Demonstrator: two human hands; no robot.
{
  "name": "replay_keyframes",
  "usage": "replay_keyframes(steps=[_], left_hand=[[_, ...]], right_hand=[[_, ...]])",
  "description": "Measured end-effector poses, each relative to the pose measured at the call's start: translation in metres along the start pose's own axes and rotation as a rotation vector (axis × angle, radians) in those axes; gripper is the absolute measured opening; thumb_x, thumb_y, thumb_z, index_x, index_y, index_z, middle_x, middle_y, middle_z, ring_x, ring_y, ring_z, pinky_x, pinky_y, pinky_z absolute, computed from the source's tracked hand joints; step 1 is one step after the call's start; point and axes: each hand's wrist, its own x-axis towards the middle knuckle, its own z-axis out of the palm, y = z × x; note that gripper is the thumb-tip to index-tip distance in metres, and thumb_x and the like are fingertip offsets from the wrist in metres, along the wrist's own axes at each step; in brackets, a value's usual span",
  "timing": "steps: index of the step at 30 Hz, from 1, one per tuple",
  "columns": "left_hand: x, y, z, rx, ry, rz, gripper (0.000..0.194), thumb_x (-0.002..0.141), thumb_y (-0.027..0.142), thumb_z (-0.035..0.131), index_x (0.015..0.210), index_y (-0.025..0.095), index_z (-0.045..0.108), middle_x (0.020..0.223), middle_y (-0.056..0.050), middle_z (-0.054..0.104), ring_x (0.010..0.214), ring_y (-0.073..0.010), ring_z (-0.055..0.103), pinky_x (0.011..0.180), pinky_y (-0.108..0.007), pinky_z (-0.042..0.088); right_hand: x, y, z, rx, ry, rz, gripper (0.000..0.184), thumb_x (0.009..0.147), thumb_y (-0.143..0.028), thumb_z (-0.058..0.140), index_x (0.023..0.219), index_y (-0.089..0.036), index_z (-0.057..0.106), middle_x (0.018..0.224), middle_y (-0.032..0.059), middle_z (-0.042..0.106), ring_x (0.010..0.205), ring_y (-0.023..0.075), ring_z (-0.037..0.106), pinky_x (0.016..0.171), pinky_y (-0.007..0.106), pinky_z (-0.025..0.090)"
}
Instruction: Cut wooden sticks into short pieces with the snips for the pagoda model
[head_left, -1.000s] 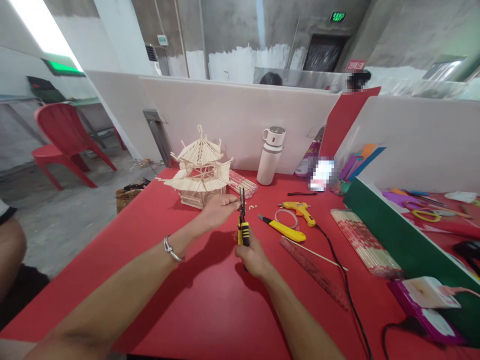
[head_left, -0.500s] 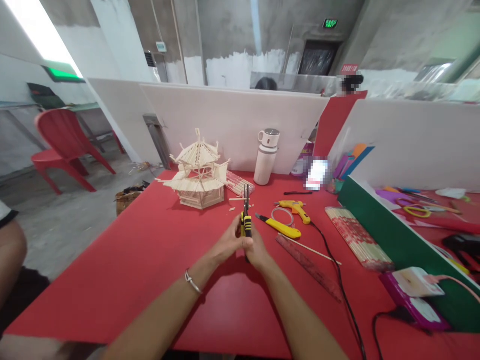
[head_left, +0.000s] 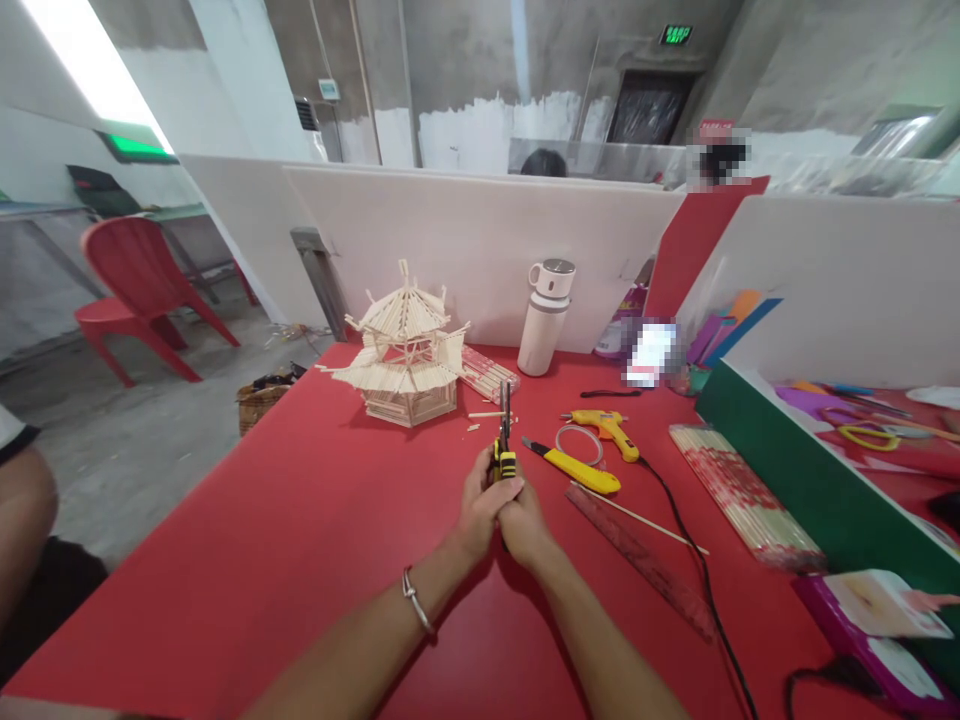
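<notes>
Head view, and it's all happening around the pliers (head_left: 508, 464), so take them as our marker. They sit right between the two hands, long axis running away from the wearer, handles near, metal nose pointing out toward the white partition (head_left: 465, 230).

Left hand (head_left: 480, 515) on the left side of them, fingers curled in against the grip, thumb laid across the near end; right hand (head_left: 526, 525) wrapped around from the right. Both sets of fingers are closed on the tool, though how hard they squeeze is anyone's guess, with so many tucked out of sight.

Now, the key line-up: a short stick (head_left: 484, 414) lies just left of the pliers' nose, its length side to side, square across theirs. Left hand is the nearer one. Whether its end touches the metal is, in fairness, too small to call.

Farther left of the pliers and beyond stands the stick pagoda (head_left: 409, 375), upright, again on the left hand's side. Just right of the pliers, a yellow cutter (head_left: 581, 471) lies slantwise, nearer the right hand, with a glue gun (head_left: 609, 428) past it.
</notes>
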Motion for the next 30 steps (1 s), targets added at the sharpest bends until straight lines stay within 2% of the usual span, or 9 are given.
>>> replay_keyframes(steps=[15,23,26,28,30], left_hand=[[0.0,-0.006,-0.001,-0.031,0.033,0.002,0.036,0.066,0.03,0.071,0.101,0.018,0.067,0.089,-0.002,0.063,0.083,-0.0185,0.056,0.079,-0.03,0.047],[0.001,-0.003,0.0,0.024,0.029,0.024,0.036,0.066,0.031,0.073,0.099,0.018,0.067,0.089,-0.001,0.065,0.086,-0.0194,0.058,0.085,-0.031,0.047],[0.003,0.003,-0.002,0.091,-0.039,-0.004,0.04,0.066,0.031,0.076,0.102,0.018,0.067,0.093,-0.003,0.066,0.092,-0.0203,0.06,0.087,-0.031,0.046],[0.007,0.013,-0.004,0.131,-0.075,-0.004,0.04,0.072,0.038,0.074,0.106,0.019,0.065,0.097,-0.005,0.067,0.095,-0.0209,0.061,0.088,-0.031,0.046],[0.014,0.029,-0.007,0.222,-0.026,0.061,0.037,0.084,0.047,0.062,0.108,0.019,0.064,0.101,-0.006,0.066,0.096,-0.0206,0.061,0.088,-0.032,0.046]], right_hand=[[0.001,0.001,0.0,-0.036,0.035,-0.015,0.031,0.073,-0.025,0.051,0.103,-0.019,0.057,0.093,0.0056,0.068,0.084,0.0218,0.063,0.075,0.034,0.051],[0.005,0.006,0.0,0.012,0.031,-0.012,0.029,0.074,-0.029,0.053,0.101,-0.018,0.059,0.092,0.0056,0.067,0.085,0.022,0.063,0.073,0.032,0.051],[0.005,0.001,-0.002,0.021,0.023,-0.029,0.029,0.074,-0.031,0.054,0.1,-0.019,0.058,0.092,0.0048,0.067,0.083,0.0211,0.061,0.071,0.032,0.049],[0.004,-0.005,-0.004,-0.003,0.029,-0.046,0.031,0.07,-0.028,0.055,0.099,-0.02,0.056,0.087,0.0023,0.065,0.077,0.0191,0.058,0.069,0.031,0.047],[0.002,-0.008,-0.005,-0.056,0.042,-0.017,0.03,0.065,-0.023,0.055,0.095,-0.021,0.055,0.077,-0.0014,0.06,0.069,0.0168,0.053,0.063,0.028,0.042]])
